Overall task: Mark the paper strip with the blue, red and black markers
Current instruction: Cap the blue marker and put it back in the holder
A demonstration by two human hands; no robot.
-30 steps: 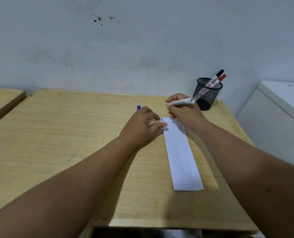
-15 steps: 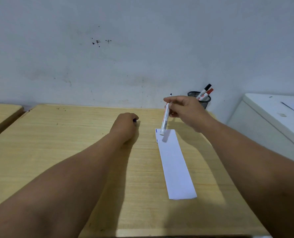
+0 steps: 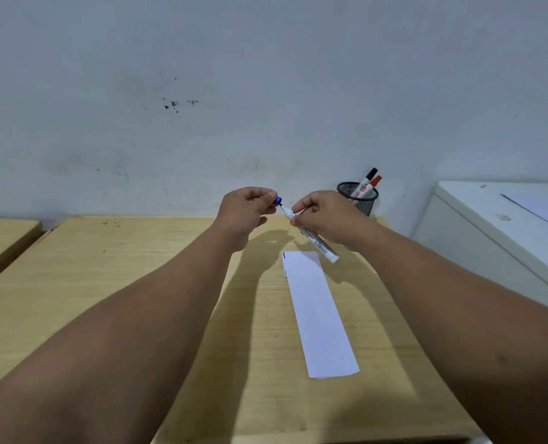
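left hand: bare, no ring, no glove | right hand: bare, no ring, no glove | forearms: both uncovered from wrist back to frame edge, no sleeve, watch or band showing

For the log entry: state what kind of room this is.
Probably a plain office or study room: a wooden desk against a bare scuffed wall, a mesh pen holder with markers, and a white cabinet beside it.

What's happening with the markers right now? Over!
Left hand pinches blue cap. Right hand grips blue marker, tip at cap. Paper strip has blue marks. Nothing blocking.
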